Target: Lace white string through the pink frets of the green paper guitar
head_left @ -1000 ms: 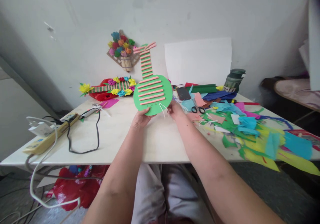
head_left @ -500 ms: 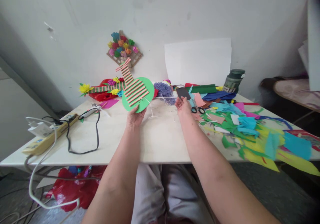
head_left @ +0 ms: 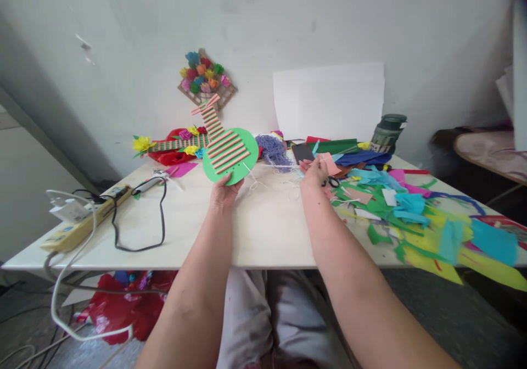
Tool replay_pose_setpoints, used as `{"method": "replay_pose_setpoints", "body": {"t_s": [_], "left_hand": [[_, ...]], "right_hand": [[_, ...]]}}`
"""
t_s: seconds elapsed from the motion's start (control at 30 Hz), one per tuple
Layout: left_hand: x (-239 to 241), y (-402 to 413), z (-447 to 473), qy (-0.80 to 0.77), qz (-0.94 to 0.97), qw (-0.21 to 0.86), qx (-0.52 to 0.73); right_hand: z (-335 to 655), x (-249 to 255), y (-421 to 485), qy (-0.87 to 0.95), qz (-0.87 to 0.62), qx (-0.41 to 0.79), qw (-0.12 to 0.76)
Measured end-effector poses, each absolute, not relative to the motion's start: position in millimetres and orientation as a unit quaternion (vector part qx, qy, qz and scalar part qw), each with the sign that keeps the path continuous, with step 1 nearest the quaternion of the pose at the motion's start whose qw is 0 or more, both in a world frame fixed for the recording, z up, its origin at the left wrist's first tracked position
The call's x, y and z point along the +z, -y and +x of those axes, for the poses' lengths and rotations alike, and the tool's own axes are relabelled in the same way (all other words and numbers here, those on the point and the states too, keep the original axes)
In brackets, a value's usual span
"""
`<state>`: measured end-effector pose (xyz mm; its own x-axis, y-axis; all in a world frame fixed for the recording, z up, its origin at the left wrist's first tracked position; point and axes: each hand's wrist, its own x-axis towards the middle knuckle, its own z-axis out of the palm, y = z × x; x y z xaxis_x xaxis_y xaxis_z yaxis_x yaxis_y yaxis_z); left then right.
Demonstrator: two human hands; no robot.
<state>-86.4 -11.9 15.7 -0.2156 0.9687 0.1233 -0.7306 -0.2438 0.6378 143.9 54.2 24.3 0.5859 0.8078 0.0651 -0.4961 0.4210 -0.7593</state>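
My left hand (head_left: 224, 193) grips the lower edge of a green paper disc (head_left: 252, 146), held up above the table. Rolled pink-striped paper strips (head_left: 226, 152) form a guitar-like shape on its face, with a neck pointing up and left. White string (head_left: 280, 166) hangs from the disc's lower right and stretches across to my right hand (head_left: 313, 170), whose fingers are closed on it. The string's end at the fingers is hard to make out. Just behind that hand lies a dark phone (head_left: 302, 152); the black-handled scissors (head_left: 332, 182) show beside the wrist, partly hidden.
Coloured paper scraps (head_left: 407, 207) cover the table's right side. A purple yarn heap (head_left: 272, 149) and a dark green jar (head_left: 387, 133) stand at the back. On the left lie a yellow power strip (head_left: 86, 223) and a black cable (head_left: 162, 215). A paper-flower decoration (head_left: 203, 78) hangs on the wall.
My right hand has shifted right, past the phone towards the pink paper, and its fingers have closed in. The left hand still holds the disc in nearly the same place.
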Motion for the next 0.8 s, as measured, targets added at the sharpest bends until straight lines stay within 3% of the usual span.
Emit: {"method": "replay_pose_setpoints", "body": {"t_s": [0.23,0.8], "left_hand": [[14.0,11.4,-85.5,-0.262,0.274,0.581,0.72],[10.2,7.9,-86.1,-0.26,0.28,0.591,0.711]], "right_hand": [[127.6,23.3,-53.0,0.332,-0.41,0.376,0.762],[114.7,19.4,-45.8,0.535,-0.337,0.482,0.607]]}}
